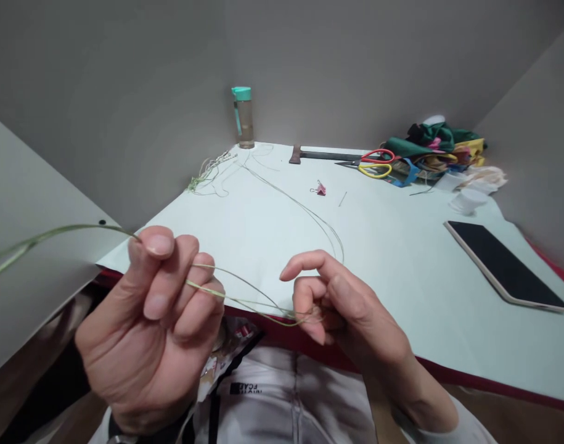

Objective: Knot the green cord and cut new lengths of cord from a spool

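Thin green cords (245, 301) stretch between my two hands above the table's front edge. My left hand (159, 314) is closed on them, thumb against the fingers, and the cords run out past it to the left edge. My right hand (344, 302) has its lower fingers curled around the cords, while the index finger is bent and raised apart. Long strands (304, 206) trail from the right hand across the table to the back left, near a bundle of green and pale cords (208, 172).
On the white table (402, 265) are a bottle (245, 120), a hammer-like tool (328, 155), scissors (374, 165), a pink binder clip (320, 189), a needle-like piece (343, 198), a fabric pile (439, 145), white cups (469, 200) and a tablet (508, 265). Grey walls surround it.
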`<state>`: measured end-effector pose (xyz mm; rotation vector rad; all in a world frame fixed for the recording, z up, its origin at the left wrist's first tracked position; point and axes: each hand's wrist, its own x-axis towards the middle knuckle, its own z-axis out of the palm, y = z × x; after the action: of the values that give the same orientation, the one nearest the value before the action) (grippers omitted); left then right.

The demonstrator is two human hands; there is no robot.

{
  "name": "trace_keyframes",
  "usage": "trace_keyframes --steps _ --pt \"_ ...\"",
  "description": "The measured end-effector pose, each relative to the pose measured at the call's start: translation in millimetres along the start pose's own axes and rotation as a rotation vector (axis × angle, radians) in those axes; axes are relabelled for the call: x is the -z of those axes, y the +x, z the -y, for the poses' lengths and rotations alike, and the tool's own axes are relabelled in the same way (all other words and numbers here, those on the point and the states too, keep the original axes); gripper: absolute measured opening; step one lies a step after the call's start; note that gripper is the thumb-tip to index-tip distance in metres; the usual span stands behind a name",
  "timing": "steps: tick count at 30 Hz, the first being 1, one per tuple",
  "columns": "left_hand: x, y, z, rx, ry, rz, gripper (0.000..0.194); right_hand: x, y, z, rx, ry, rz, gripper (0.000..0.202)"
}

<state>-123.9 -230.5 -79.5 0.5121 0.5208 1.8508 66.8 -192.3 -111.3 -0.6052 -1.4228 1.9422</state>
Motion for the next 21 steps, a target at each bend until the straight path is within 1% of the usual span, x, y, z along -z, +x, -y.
trace_keyframes --steps 3,5,8,12,16,19,21 --pt "1.4 3.5 0.2 -0.016 0.003 -0.012 0.016 -2.1 1.6 0.1 0.088 0.027 -0.035 0.023" --pt "2.0 5.9 1.1 -0.027 -0.007 0.004 0.016 -2.5 2.4 -2.5 0.157 0.058 -0.042 0.015" --pt "1.3 8.6 2.6 -0.024 -0.029 0.007 0.017 -3.1 2.0 -5.4 0.191 0.074 -0.089 0.01" --pt "-0.8 9.7 2.3 0.005 -0.059 -0.069 0.02 -5.0 0.7 -4.3 0.173 0.098 -0.176 0.015" --pt "-0.6 8.6 0.6 -0.015 -0.051 -0.058 0.023 -7.9 2.5 -3.7 0.202 0.115 -0.185 0.023" --pt "1.4 7.7 -0.4 -0.016 -0.066 -0.049 0.033 -10.0 3.0 -2.8 0.197 0.148 -0.196 0.028" --pt "4.1 7.6 -0.9 0.001 -0.096 -0.043 0.036 -11.1 1.6 -0.7 0.184 0.173 -0.184 0.027"
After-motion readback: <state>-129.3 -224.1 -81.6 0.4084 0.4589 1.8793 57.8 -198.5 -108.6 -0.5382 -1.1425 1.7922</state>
